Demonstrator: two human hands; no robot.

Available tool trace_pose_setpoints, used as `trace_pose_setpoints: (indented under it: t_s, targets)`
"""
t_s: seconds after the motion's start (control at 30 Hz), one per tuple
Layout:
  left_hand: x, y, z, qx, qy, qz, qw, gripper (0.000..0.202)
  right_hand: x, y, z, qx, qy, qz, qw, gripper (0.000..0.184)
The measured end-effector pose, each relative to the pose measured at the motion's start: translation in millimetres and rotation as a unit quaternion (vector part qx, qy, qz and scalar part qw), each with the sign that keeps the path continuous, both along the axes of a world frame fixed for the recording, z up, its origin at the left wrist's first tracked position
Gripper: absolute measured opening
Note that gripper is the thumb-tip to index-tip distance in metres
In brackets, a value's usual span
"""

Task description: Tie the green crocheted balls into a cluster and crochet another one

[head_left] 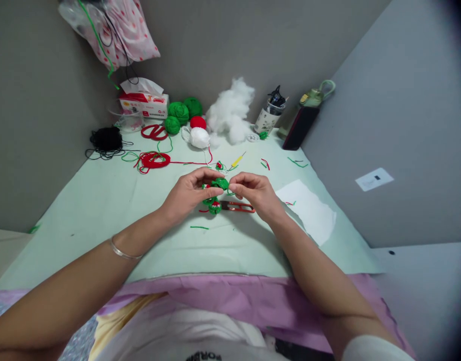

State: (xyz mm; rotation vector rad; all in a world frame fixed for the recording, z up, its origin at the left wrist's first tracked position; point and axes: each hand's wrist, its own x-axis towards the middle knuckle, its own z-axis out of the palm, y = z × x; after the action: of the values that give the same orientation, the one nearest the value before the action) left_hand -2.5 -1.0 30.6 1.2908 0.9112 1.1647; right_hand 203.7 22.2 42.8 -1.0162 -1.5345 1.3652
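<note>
The left hand [187,193] grips a small green piece [220,183] between thumb and fingers, above the bench [98,225]; its fingertips cover part of the piece, so its full shape cannot be made out. Just right of the green piece, the right hand [255,193] has thumb and forefinger pinched on a thin green strand [231,192]; whether a needle is there too is too small to tell. On the near side of the green piece lies a green-and-red ornament [215,206], with more partly hidden by the left hand, so their number is unclear. Red-handled snips [238,206] lie to the near right of the piece. Beyond it sit a white yarn ball [199,137] and a heap of stuffing [230,113]. Far right of the piece, a dark phone [301,128] blocks much of a green bottle [316,96]; far left, a dotted pink bag [129,35] is cut off by the top edge.
</note>
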Motion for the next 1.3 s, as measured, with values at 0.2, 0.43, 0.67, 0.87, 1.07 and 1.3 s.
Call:
trace_pose_setpoints:
  t_s: [0.2,0.43,0.67,0.87,1.07,1.3]
  targets:
    - [2.7,2.5,-3.9,0.022,0.022,0.020,0.999,0.033,-0.3,1.2,-5.1,-0.027,-0.023,0.007,0.999,0.021]
    - [6.7,1.7,-5.9,0.050,0.070,0.021,0.996,0.030,-7.5,-7.1,-7.8,-0.051,0.024,0.033,0.998,0.017]
    - [5.4,3.8,-8.2,0.001,0.085,0.003,0.996,0.031,-3.8,-8.5,-13.6,0.161,-0.147,-0.016,0.976,0.003]
    - [5.1,5.0,-10.4,-0.002,0.100,0.009,0.995,0.026,-1.8,-6.4,-10.7,0.247,-0.210,-0.018,0.946,0.008]
    - [6.4,3.4,-9.8,0.002,0.084,-0.033,0.996,0.028,-6.6,-15.6,3.7,0.258,-0.153,-0.074,0.951,0.015]
    - [5.5,0.8,-9.0,-0.065,0.054,-0.104,0.991,0.029,-2.8,-5.0,5.4,0.049,-0.005,-0.043,0.998,0.014]
